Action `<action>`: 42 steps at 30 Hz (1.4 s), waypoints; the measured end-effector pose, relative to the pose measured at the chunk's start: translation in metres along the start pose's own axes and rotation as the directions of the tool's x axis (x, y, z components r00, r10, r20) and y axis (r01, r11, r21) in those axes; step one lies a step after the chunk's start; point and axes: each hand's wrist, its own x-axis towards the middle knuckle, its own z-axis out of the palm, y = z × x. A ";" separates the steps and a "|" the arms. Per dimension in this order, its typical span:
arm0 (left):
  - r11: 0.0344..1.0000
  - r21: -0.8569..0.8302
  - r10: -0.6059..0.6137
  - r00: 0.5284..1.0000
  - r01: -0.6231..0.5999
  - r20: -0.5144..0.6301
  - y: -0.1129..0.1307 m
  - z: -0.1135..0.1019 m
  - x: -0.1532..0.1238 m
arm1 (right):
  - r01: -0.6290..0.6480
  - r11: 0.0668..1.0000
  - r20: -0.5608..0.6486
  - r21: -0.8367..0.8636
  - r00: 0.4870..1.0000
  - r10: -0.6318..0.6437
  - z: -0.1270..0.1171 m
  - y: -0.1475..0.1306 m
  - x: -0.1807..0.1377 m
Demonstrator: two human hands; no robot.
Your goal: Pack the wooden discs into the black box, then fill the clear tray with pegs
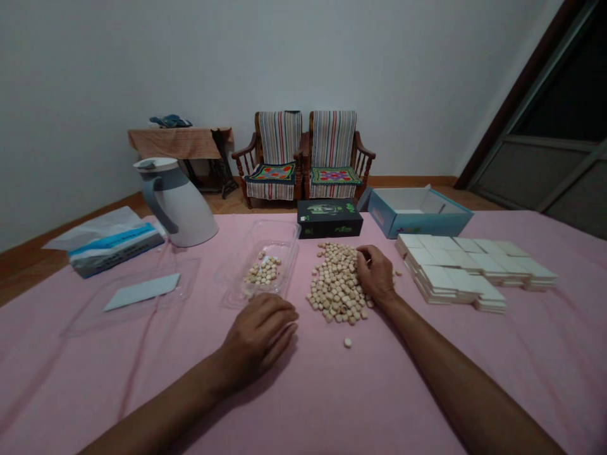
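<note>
A pile of small round wooden pieces lies on the pink cloth in front of me. My right hand rests at the pile's right edge, fingers curled against the pieces; whatever is between the fingertips is hidden. One loose wooden piece sits apart, nearer to me. Left of the pile stands a clear plastic container with several of the same pieces inside. Just in front of it, my left hand hovers or rests low over the cloth, palm down, fingers loosely stretched out, holding nothing visible.
Stacks of pale square tiles stand at the right. Behind are a black box and a blue open box. On the left are a white jug, a tissue pack and a clear lid with a white card.
</note>
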 end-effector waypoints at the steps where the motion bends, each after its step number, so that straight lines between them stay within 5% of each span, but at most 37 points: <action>1: 0.999 -0.045 -0.019 0.994 0.024 0.109 0.008 0.006 0.004 | -0.011 1.000 -0.006 0.004 1.000 0.011 0.000 0.001 0.000; 5: 0.985 -0.151 -0.035 0.953 0.084 0.302 0.032 0.034 0.019 | -0.040 0.999 0.000 0.009 0.999 0.040 -0.001 0.005 -0.001; 14: 0.986 0.037 0.143 0.931 -0.165 0.336 0.032 0.079 0.040 | -0.022 0.999 0.081 -0.028 0.996 0.024 0.002 0.008 -0.004; 19: 0.998 0.037 -0.059 0.966 0.051 0.252 0.016 0.076 0.042 | -0.008 0.999 0.106 -0.038 0.994 0.012 0.004 0.012 -0.003; 24: 0.965 -0.002 -0.257 0.943 0.263 0.209 0.017 0.071 0.047 | -0.004 0.998 0.119 -0.057 0.993 0.011 0.005 0.012 -0.003; 37: 0.984 0.011 -0.158 0.854 0.175 0.495 0.010 0.079 0.083 | 0.003 0.999 0.135 -0.049 0.991 0.004 0.001 0.009 -0.003; 42: 0.989 -0.012 -0.119 0.856 0.145 0.504 0.004 0.083 0.085 | 0.011 0.999 0.136 -0.047 0.991 -0.004 0.001 0.008 -0.003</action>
